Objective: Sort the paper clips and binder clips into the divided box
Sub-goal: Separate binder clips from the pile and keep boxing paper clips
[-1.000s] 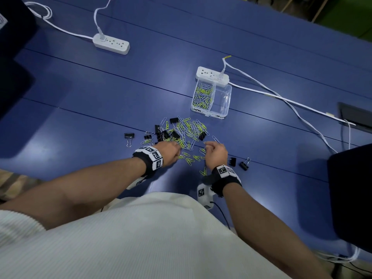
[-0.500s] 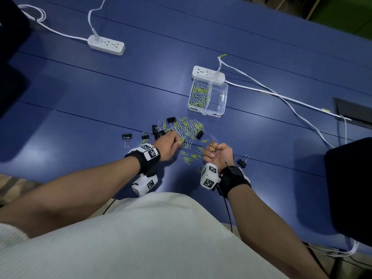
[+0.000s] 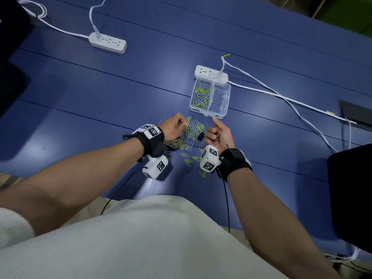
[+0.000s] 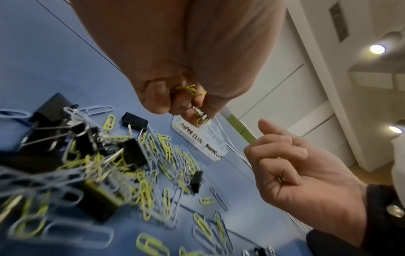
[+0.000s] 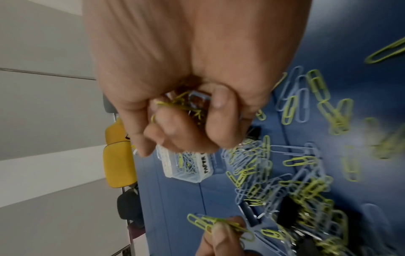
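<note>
A loose pile of yellow-green and pale blue paper clips (image 3: pixel 192 132) mixed with black binder clips (image 3: pixel 200 136) lies on the blue table. My left hand (image 3: pixel 180 125) hovers over the pile's left side and pinches a few yellow paper clips (image 4: pixel 191 91). My right hand (image 3: pixel 215 135) is lifted just right of the pile, palm turned up, its fingers curled round a small bunch of paper clips (image 5: pixel 186 105). The clear divided box (image 3: pixel 225 109) stands just beyond both hands, with paper clips in its left compartment (image 3: pixel 201 95). It carries a "PAPER CLIPS" label (image 4: pixel 190 136).
A white power strip (image 3: pixel 211 75) touches the box's far side, with white cables (image 3: pixel 281 95) running right. Another strip (image 3: pixel 108 42) lies far left. A dark object (image 3: pixel 352 188) overhangs the table's right edge. Stray clips (image 3: pixel 189 161) lie near my wrists.
My right hand has risen off the table and turned palm up with clips in it. My left hand has shifted forward over the pile, towards the box.
</note>
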{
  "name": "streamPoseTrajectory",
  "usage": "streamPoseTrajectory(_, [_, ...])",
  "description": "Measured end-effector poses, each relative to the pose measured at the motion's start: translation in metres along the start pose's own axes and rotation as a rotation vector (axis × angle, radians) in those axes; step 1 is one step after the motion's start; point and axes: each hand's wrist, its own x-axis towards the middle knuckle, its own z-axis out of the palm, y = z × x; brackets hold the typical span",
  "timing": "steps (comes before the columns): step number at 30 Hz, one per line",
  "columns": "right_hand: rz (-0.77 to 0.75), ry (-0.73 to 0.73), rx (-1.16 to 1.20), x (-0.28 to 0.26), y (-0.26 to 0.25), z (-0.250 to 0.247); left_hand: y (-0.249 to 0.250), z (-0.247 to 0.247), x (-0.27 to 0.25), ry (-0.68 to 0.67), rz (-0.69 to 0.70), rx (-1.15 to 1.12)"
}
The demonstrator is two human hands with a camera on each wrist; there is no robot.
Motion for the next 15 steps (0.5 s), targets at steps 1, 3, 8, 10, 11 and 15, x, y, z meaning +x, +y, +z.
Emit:
streamPoseTrajectory(1, [-0.01,0.017,-0.005,0.002,-0.005,0.004,0.001,-0.003,0.006,-0.006,-0.006,0.008])
streamPoseTrajectory(3, [-0.055,0.061,-0.018,0.009,-0.014,0.01,0.005,-0.01,0.018,-0.007,-0.024,0.027])
streamPoseTrajectory(8, [-0.096,0.17,-0.162,0.039,-0.033,0.021,0.016,-0.031,0.059,0.038,-0.068,0.066])
streamPoseTrajectory(10, [-0.102,0.209,-0.21,0.053,-0.041,0.026,0.022,-0.039,0.077,0.031,-0.085,0.091])
streamPoseTrajectory(11, [-0.11,0.229,-0.227,0.059,-0.046,0.03,0.025,-0.042,0.087,0.019,-0.103,0.095])
streamPoseTrajectory(15, [-0.105,0.24,-0.183,0.08,-0.066,0.042,0.043,-0.049,0.117,-0.05,-0.151,0.153])
